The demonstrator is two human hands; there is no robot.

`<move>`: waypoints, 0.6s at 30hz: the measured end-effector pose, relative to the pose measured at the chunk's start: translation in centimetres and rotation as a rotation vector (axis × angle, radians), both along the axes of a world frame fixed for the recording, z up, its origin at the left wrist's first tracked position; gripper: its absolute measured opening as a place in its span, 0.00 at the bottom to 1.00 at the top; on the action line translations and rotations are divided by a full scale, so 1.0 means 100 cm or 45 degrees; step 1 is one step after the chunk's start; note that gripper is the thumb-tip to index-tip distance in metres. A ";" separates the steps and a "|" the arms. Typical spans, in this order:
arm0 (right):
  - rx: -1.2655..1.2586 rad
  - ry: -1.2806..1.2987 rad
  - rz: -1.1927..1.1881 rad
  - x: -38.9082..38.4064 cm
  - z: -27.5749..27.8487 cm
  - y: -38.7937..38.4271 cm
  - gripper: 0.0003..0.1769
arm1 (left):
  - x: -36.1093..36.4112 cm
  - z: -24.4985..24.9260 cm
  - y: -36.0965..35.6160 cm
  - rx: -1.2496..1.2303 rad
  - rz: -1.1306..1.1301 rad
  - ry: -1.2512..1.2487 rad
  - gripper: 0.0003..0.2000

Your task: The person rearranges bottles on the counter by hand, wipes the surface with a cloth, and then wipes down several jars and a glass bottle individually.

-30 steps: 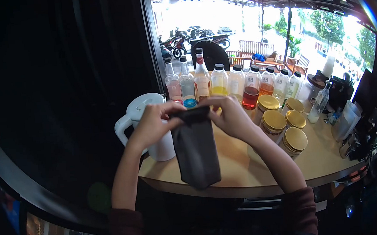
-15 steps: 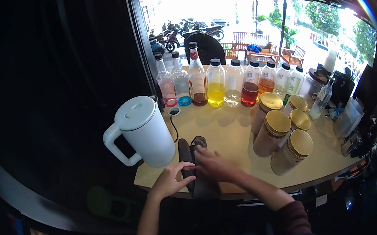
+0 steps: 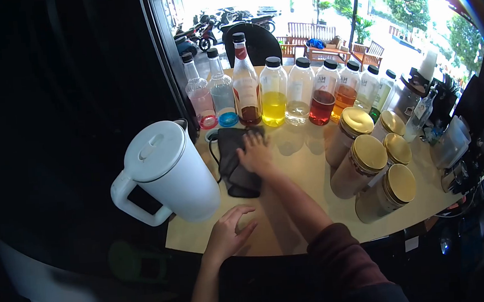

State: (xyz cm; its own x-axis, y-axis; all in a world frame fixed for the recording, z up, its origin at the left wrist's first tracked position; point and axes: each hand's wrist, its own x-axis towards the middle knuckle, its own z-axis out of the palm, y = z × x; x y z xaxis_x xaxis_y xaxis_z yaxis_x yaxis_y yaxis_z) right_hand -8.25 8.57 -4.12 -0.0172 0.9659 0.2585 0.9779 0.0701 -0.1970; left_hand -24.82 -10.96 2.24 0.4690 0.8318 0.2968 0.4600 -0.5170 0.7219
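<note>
A dark grey cloth [image 3: 238, 171] lies on the tabletop, partly folded, between a white jug and the row of bottles. My right hand [image 3: 255, 154] rests flat on its right side, fingers spread. Near the front edge, my left hand [image 3: 231, 230] hovers over or touches the table, fingers loosely curved and apart from the thumb, holding nothing. Close on the left stands the lidded white jug [image 3: 170, 173], its handle facing me. A black cable runs down beside the cloth from a round hole in the table.
Several bottles with black caps line the back, among them one with yellow liquid [image 3: 274, 101] and one with red liquid [image 3: 322, 100]. Several gold-lidded jars [image 3: 358, 165] stand on the right. A clear plastic container [image 3: 449, 142] is at the far right of the table [image 3: 313, 202].
My right hand and the cloth have moved away from me, toward the bottles, and the cloth is spread wider. My left hand stays near the front edge, now apart from the cloth.
</note>
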 end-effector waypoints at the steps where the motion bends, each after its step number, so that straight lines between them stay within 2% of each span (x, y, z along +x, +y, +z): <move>1: -0.037 -0.006 -0.091 0.017 0.003 -0.003 0.36 | 0.000 0.000 -0.001 -0.031 -0.014 0.008 0.18; 7: -0.152 -0.060 -0.428 0.093 0.008 -0.032 0.40 | 0.004 0.002 -0.004 -0.081 -0.020 -0.034 0.17; 11: -0.147 -0.122 -0.696 0.101 0.007 -0.055 0.41 | -0.009 0.002 -0.008 -0.043 0.024 -0.046 0.16; 13: -0.084 -0.118 -0.704 0.095 0.001 -0.080 0.42 | -0.022 -0.001 -0.010 0.070 0.112 -0.050 0.15; 18: -0.007 -0.096 -0.605 0.055 -0.007 -0.176 0.40 | -0.070 -0.020 -0.029 -0.003 0.216 -0.208 0.13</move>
